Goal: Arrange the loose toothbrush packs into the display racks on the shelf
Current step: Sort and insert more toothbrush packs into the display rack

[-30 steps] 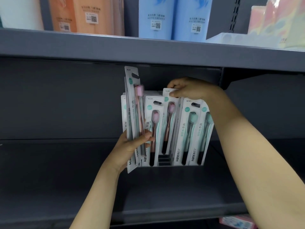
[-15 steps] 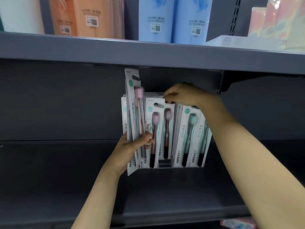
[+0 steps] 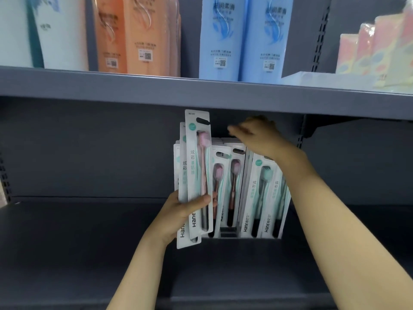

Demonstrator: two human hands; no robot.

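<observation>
Toothbrush packs (image 3: pixel 197 175) stand fanned in the left hand (image 3: pixel 178 211), whose thumb and fingers clamp round the lower part of the stack, held just in front of the display rack (image 3: pixel 228 233) at the rack's nine o'clock edge. More packs already sit upright in the rack, pink brushes (image 3: pixel 225 186) in the middle and green ones (image 3: pixel 261 195) toward three o'clock. The right hand (image 3: pixel 257 136) hovers over the tops of the racked packs with fingers stretched and apart, gripping nothing; it is blurred, so whether it touches them is unclear. The risk, as I judge it, lies in the loose fan: the front pack stands higher than the others and could slip out of the grip onto the shelf (image 3: pixel 89 242). The upper shelf (image 3: pixel 134 88) sits close at twelve o'clock, leaving little headroom to drop a pack in, and a card edge could catch on neighbours and tip the leaning green row.
</observation>
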